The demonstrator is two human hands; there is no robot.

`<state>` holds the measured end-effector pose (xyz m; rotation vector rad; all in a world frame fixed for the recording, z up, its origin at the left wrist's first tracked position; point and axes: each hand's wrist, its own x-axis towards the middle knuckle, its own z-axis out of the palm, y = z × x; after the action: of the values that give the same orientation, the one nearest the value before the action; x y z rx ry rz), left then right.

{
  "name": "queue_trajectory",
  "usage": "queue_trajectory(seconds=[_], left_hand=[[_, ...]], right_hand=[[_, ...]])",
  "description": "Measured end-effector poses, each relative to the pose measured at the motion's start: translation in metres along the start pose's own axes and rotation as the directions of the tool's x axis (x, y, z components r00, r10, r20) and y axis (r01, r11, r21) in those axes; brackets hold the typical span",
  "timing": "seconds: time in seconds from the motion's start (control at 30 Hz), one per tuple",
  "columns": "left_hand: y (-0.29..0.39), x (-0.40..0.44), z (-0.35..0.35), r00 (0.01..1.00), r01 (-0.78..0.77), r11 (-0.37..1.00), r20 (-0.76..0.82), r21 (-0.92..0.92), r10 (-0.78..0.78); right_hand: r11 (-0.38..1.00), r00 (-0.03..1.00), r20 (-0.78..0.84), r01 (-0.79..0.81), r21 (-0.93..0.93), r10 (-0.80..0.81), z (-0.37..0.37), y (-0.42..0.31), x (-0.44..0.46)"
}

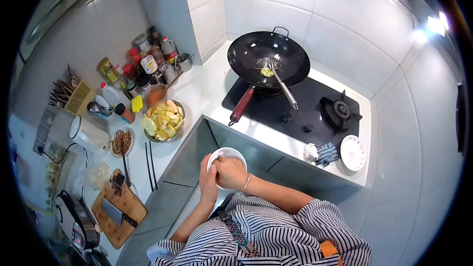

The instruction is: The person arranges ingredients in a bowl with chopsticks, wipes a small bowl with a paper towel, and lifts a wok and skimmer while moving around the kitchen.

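A white bowl (238, 153) is held close to my body, in front of the counter edge. My left hand (207, 180) is wrapped round the bowl's left side. My right hand (230, 171), with a bangle at the wrist, reaches into the bowl with its fingers bent down; the fingertips and whatever they touch are hidden. Ahead, a black wok (241, 51) with a red handle sits on the hob (315, 102). A wire strainer (287, 92) lies in the wok with a small yellow-green piece in it.
A metal bowl of yellow-green slices (165, 122) stands on the left counter, near bottles (149, 64) and black chopsticks (150, 166). A cleaver (112, 211) rests on a wooden board (129, 234). A patterned plate (353, 152) and blue cloth (326, 154) sit right of the hob.
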<state>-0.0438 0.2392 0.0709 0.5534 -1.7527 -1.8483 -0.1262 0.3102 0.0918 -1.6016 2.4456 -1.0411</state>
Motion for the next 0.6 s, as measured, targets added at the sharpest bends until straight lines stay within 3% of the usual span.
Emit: queue_trajectory(seconds=[0.03, 0.07, 0.13, 0.17, 0.23, 0.27, 0.3, 0.33, 0.37, 0.43, 0.47, 0.5, 0.57, 0.6], left_hand=[[-0.004, 0.002, -0.003, 0.999, -0.027, 1.0, -0.04, 0.005, 0.027], [-0.006, 0.004, -0.008, 0.999, -0.019, 1.0, -0.037, 0.001, 0.019], [-0.003, 0.008, -0.02, 0.986, -0.168, 0.92, 0.044, 0.353, 0.163], [0.0, 0.01, -0.025, 0.987, -0.16, 0.923, 0.051, 0.349, 0.151], [0.006, 0.016, -0.031, 0.972, -0.229, 0.864, 0.161, 0.448, 0.174], [0.001, 0.02, -0.034, 0.971, -0.228, 0.867, 0.166, 0.443, 0.171], [-0.005, 0.024, -0.036, 0.976, -0.208, 0.92, 0.127, 0.332, 0.174], [-0.01, 0.025, -0.039, 0.982, -0.185, 0.958, 0.088, 0.218, 0.17], [-0.013, 0.027, -0.04, 0.982, -0.183, 0.959, 0.091, 0.215, 0.167], [-0.013, 0.03, -0.035, 0.997, 0.036, 0.998, 0.073, -0.057, -0.032], [-0.011, 0.028, -0.032, 0.997, 0.065, 0.997, 0.05, -0.036, -0.063], [-0.014, 0.029, -0.036, 0.996, 0.067, 0.997, 0.055, -0.036, -0.065], [-0.024, 0.032, -0.042, 0.988, -0.127, 0.958, 0.119, 0.256, 0.099], [-0.019, 0.034, -0.047, 0.98, -0.163, 0.912, 0.165, 0.376, 0.107]], right_hand=[[1.0, 1.0, 0.005, -0.007, 0.0, 0.007, 0.003, 0.001, 0.005], [0.991, 0.991, 0.113, -0.057, -0.118, 0.071, 0.007, 0.005, 0.01], [0.957, 0.939, 0.278, -0.127, -0.261, 0.2, 0.012, 0.007, 0.013], [0.955, 0.935, 0.282, -0.139, -0.263, 0.213, 0.013, 0.007, 0.012], [0.987, 0.766, 0.64, 0.056, -0.147, 0.052, 0.006, 0.005, 0.018], [0.987, 0.765, 0.641, 0.05, -0.152, 0.06, 0.014, 0.01, 0.019], [0.987, 0.842, 0.538, -0.051, 0.153, -0.04, 0.022, 0.014, 0.02], [0.885, 0.911, 0.401, -0.109, 0.453, -0.093, 0.031, 0.016, 0.019], [0.885, 0.912, 0.401, -0.113, 0.451, -0.088, 0.039, 0.018, 0.019], [0.96, 0.997, 0.047, -0.066, 0.271, 0.055, 0.04, 0.006, 0.027], [0.99, 0.996, -0.038, -0.079, 0.12, 0.084, 0.039, 0.001, 0.028], [0.989, 0.995, -0.04, -0.085, 0.118, 0.09, 0.04, 0.002, 0.029], [0.963, 0.965, 0.137, -0.196, -0.185, 0.222, 0.038, 0.007, 0.028], [0.928, 0.892, 0.308, -0.248, -0.277, 0.331, 0.032, 0.005, 0.03]])
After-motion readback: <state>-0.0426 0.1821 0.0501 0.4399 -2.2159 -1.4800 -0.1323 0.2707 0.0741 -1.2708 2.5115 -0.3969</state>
